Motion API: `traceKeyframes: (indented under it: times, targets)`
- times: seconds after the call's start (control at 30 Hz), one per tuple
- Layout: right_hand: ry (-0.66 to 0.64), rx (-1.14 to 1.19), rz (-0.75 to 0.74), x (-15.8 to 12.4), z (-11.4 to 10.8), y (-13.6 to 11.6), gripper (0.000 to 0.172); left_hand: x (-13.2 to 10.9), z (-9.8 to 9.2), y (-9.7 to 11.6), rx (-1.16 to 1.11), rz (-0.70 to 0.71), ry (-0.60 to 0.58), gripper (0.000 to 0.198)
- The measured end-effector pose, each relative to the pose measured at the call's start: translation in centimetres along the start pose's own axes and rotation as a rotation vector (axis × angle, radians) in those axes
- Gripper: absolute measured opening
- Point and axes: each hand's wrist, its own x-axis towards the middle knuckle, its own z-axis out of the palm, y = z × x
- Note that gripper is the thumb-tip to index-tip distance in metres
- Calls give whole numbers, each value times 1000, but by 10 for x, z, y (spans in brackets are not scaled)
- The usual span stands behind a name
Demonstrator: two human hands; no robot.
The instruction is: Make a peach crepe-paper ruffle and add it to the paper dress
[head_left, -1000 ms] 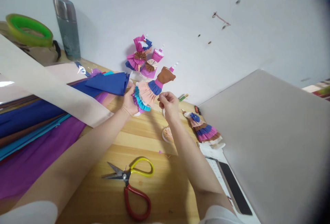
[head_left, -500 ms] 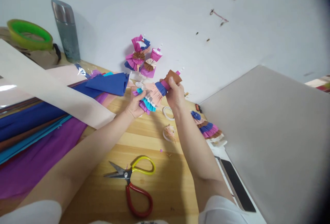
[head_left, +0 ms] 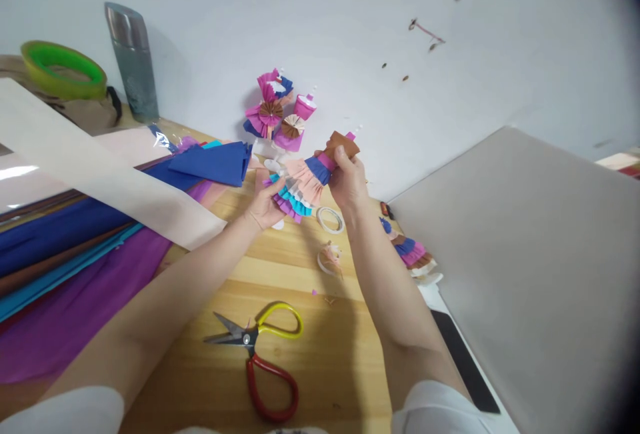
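Between my two hands is a small paper dress with a brown top, a blue band and ruffled tiers in peach, white, turquoise and purple. My left hand pinches the lower ruffles, thumb on top. Up at the brown bodice, my right hand is closed on the dress, which tilts to the upper right. A thin beaded white tip sticks out beyond the bodice. Below the hands lie a roll of white tape and a second ring with peach paper scraps in it.
Open scissors with yellow and red handles lie in front. Colored crepe paper and a pale strip fill the left. More paper dresses stand by the wall; another lies right, beside a laptop. A bottle stands back left.
Both hands have shifted slightly right with the dress, still gripping it at the hem and bodice. The whole view has also moved a little.
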Motion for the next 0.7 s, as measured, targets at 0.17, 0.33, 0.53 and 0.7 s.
traceKeyframes:
  times: [0.17, 0.33, 0.53, 0.7]
  targets:
    - [-29, -25, -6, 0, -3, -5, 53, 3, 2, -4, 0, 18, -4, 14]
    - [-37, -6, -2, 0, -7, -8, 53, 0, 8, -5, 11, 17, 14, 17]
    - [-4, 19, 76, -8, -9, -4, 58, -4, 14, -6, 12, -2, 28, 17]
    - [8, -28, 12, -8, -14, -10, 56, -2, 10, -8, 16, -30, -16, 21]
